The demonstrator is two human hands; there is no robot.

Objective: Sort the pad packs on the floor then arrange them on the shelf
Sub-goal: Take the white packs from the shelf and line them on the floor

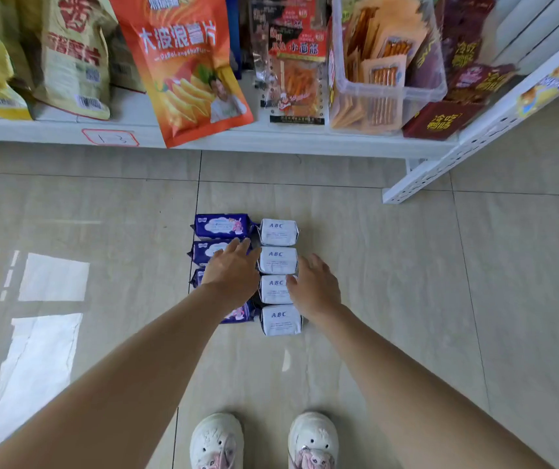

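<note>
Nearest to us, at the bottom edge, we see our two white shoes on the pale floor tiles, and both bare forearms reaching forward and down. Beyond the shoes, the pad packs lie in two neat columns that touch side by side: white packs printed ABC on the right, four in a line, and purple packs on the left, partly hidden under our arm. Our left hand hovers over the purple column with fingers straight and held loosely together, gripping nothing. Our right hand sits just beside the white column, fingers relaxed and slightly spread, its thumb at the edge of the third white pack. The sorting looks finished; lifting the packs seems next. We judge that scooping a whole column at once could let the smooth wrappers slide and mix the two colours again. Farther off, the white shelf is crowded with snack bags, an orange crisp bag overhanging its edge, so a careless lift could knock it down, and free space for the packs is hard to see.
</note>
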